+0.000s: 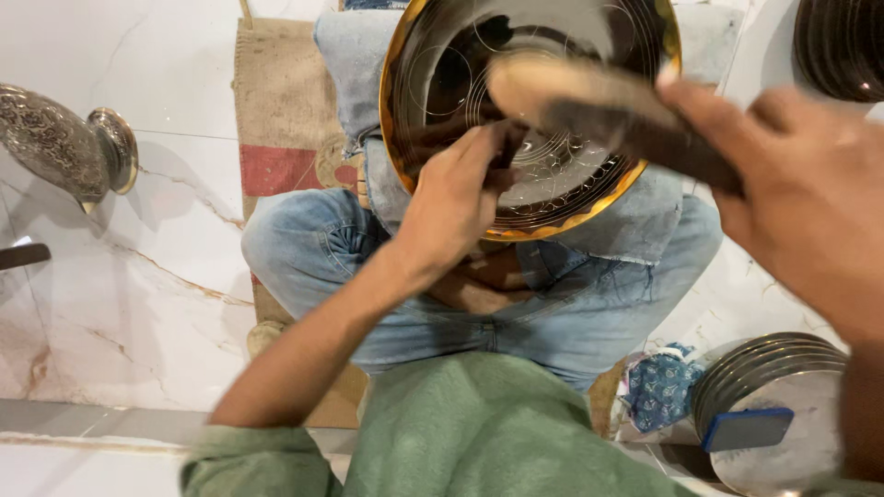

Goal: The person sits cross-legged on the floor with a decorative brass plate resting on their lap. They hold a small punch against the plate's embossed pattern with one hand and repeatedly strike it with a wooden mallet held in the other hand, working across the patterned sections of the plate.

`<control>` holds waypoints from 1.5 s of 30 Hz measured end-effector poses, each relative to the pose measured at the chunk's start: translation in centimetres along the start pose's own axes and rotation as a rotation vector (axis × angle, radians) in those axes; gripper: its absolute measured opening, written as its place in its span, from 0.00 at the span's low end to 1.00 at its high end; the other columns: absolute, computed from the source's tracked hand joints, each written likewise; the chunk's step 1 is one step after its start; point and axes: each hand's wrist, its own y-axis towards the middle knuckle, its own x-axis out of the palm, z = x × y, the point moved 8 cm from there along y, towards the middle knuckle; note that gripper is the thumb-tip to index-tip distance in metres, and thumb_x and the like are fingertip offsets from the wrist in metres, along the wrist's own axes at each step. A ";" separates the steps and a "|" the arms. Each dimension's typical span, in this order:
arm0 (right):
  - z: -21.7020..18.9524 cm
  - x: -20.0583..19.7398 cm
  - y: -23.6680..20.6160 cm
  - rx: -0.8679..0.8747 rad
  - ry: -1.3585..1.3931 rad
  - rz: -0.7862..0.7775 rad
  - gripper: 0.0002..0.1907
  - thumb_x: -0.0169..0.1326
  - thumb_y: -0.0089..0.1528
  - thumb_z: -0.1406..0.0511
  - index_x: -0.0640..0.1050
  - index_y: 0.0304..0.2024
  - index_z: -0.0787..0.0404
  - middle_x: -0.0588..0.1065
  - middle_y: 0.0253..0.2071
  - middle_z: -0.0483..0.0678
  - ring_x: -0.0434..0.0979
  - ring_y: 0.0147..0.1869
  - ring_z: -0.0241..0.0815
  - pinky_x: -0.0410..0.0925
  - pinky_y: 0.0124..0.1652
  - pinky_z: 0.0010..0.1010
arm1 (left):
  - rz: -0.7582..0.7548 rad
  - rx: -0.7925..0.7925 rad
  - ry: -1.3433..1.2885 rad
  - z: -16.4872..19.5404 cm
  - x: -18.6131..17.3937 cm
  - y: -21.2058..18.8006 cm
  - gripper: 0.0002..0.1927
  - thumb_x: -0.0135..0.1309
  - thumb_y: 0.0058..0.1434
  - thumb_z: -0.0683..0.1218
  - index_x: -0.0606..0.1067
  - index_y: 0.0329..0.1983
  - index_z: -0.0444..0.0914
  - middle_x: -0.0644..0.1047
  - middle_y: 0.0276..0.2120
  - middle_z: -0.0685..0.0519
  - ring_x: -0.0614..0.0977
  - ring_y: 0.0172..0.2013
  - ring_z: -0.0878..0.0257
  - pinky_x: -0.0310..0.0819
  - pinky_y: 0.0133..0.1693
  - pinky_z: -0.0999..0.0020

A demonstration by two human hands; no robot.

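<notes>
A dark, mirror-like face is shown by the round metal plate [479, 120], engraved with fine pale circles and rimmed in gold. The wooden mallet [589, 106] is seen as pale tan at its head and dark brown along its handle. Faded blue is worn on the jeans [571, 313], and dull green on the shirt [488, 433]. The floor [138, 276] is white marble, veined with brown. A beige mat [281, 110] is marked with a red band. The vase [64, 143] is silver with dense embossed patterning. The cloth [661, 387] is blue, printed with small white motifs. The stacked plates [783, 377] are grey steel, with a blue pad [748, 428] laid on them.
</notes>
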 end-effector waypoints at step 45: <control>-2.4 20.0 -18.1 0.661 0.506 0.376 0.46 0.71 0.61 0.69 0.59 0.74 0.65 0.76 0.53 0.62 0.79 0.53 0.54 0.72 0.52 0.40 | -0.924 0.203 -0.058 1.8 6.4 3.6 0.26 0.58 0.55 0.39 0.76 0.59 0.42 0.83 0.47 0.49 0.85 0.46 0.49 0.78 0.46 0.55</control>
